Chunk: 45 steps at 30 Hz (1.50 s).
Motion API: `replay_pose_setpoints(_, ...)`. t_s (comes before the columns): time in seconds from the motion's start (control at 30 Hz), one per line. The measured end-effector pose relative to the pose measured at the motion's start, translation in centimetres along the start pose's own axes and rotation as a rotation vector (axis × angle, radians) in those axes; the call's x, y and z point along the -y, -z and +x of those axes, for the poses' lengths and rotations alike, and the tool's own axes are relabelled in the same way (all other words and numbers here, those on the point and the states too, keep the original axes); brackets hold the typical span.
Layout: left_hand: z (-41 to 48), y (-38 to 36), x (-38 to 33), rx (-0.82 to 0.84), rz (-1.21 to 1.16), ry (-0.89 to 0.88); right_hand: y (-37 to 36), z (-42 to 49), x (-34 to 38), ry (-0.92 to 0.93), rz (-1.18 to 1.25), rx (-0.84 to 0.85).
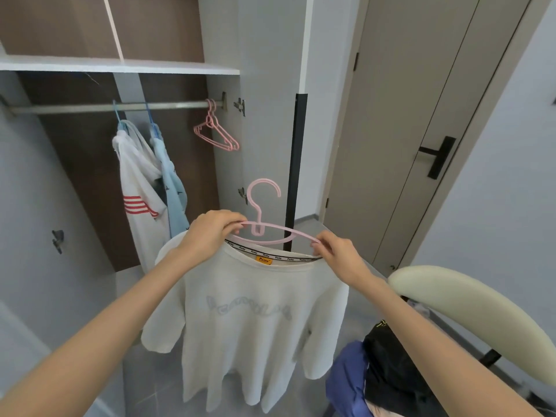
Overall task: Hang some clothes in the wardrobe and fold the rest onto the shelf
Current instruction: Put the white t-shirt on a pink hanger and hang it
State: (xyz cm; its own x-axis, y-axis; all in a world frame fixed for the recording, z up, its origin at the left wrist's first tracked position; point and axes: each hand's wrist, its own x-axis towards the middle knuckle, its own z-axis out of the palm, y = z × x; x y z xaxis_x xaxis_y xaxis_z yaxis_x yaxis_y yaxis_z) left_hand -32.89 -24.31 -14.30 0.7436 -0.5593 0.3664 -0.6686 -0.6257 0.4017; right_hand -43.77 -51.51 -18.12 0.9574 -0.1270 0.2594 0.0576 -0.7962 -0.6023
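Observation:
A white T-shirt (255,320) with a faint grey print hangs in front of me, its collar just below a pink hanger (264,227). My left hand (210,233) pinches the hanger's left arm together with the shirt's shoulder. My right hand (334,254) pinches the hanger's right end at the collar. The hook points up, free of the wardrobe rail (114,107). On that rail hang a white shirt with red stripes (138,188) and a light blue garment (171,182), both on blue hangers.
Two spare pink hangers (218,130) hang at the rail's right end. A white shelf (120,66) runs above the rail. At lower right a chair (469,308) holds a pile of dark and blue clothes (379,374). A closed door (421,130) stands at right.

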Motion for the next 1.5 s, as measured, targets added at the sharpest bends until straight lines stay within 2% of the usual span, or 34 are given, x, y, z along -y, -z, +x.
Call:
replay_pose_setpoints(0.13,-0.3,-0.4,-1.3,0.040,-0.055,-0.014,-0.9,1.0,2.9,0.127,-0.023,0.080)
replay_pose_setpoints(0.2,-0.6,-0.2,-1.5,0.016,-0.099,-0.001,-1.0,1.5,3.2,0.154,-0.035,0.061)
replay_pose_setpoints(0.3,-1.6,0.4,-0.8,-0.037,-0.113,0.019,-0.3,1.9,2.9,0.149,-0.012,0.023)
replay_pose_setpoints(0.43,-3.5,1.2,1.7,-0.016,-0.070,0.165,1.5,2.7,2.7,0.124,0.025,-0.020)
replay_pose_setpoints(0.6,-3.8,1.5,2.3,-0.056,-0.040,0.255,3.0,3.4,2.9,0.116,0.077,-0.032)
replay_pose_setpoints(0.8,-3.2,0.7,0.9,-0.086,0.118,0.188,4.0,3.8,2.1,0.108,0.092,-0.122)
replay_pose_setpoints(1.07,-1.6,1.1,0.9,0.102,0.699,0.020,4.9,3.4,1.5,0.095,0.063,-0.213)
replay_pose_setpoints(1.13,-1.5,1.2,1.2,0.109,0.782,-0.013,5.1,3.2,1.7,0.093,0.047,-0.227)
replay_pose_setpoints(1.37,-0.8,1.6,0.0,0.024,0.548,-0.012,5.8,2.5,1.8,0.063,0.007,-0.276)
replay_pose_setpoints(1.5,-0.7,1.8,-0.5,-0.029,0.511,-0.044,6.2,2.2,2.1,0.044,0.005,-0.303)
